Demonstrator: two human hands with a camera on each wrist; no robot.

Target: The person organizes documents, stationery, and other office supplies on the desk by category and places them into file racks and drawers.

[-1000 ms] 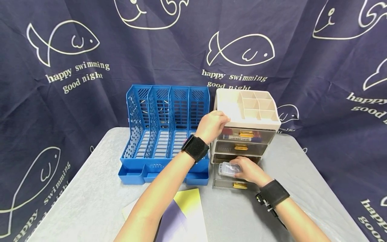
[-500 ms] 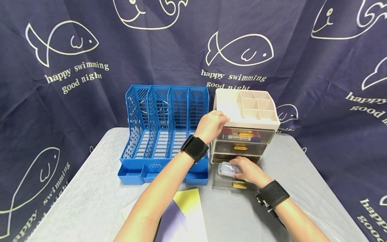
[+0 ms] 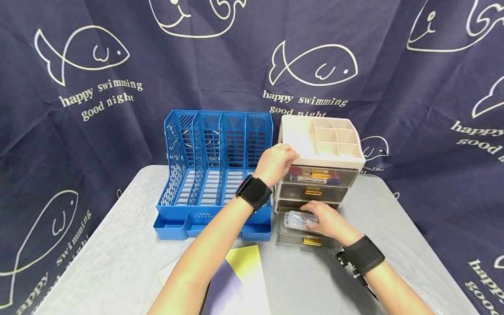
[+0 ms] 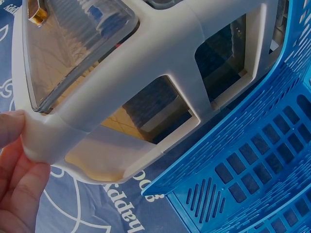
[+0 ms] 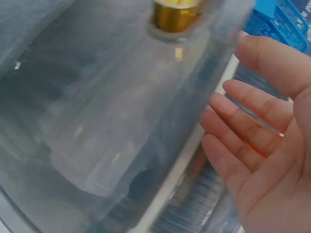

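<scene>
- Right hand (image 3: 328, 224) has shifted slightly back toward the person over the last half second, fingers now spread off the clear case (image 3: 298, 220); earlier it had the case between thumb and fingers.
- Right hand now: fingers extended and loose, thumb well apart from them, gripping nothing. Fingertips above the case; can't tell if the thumb grazes it.
- Left hand (image 3: 275, 162) unchanged: thumb and fingers pinch the front left top corner of the white drawer unit (image 3: 297, 133).
- Black straps on both wrists.
- Case sits inside the bottom drawer (image 3: 289, 239), which is pulled out, smoky clear, gold handle (image 3: 312, 241) at front.
- Two drawers above are closed: top drawer (image 3: 345, 176) has red and blue items showing through the front, middle drawer (image 3: 291, 191) below it.
- Unit's top has a divided tray, one large bay on the left plus six small ones.
- Blue file rack (image 3: 212, 209) stands just left of the unit, four slots, bins along the front.
- Yellow, purple and white papers (image 3: 224, 288) lie on the grey surface (image 3: 114, 249), partly under the left forearm.
- Navy fish-print cloth (image 3: 220, 65) behind.
</scene>
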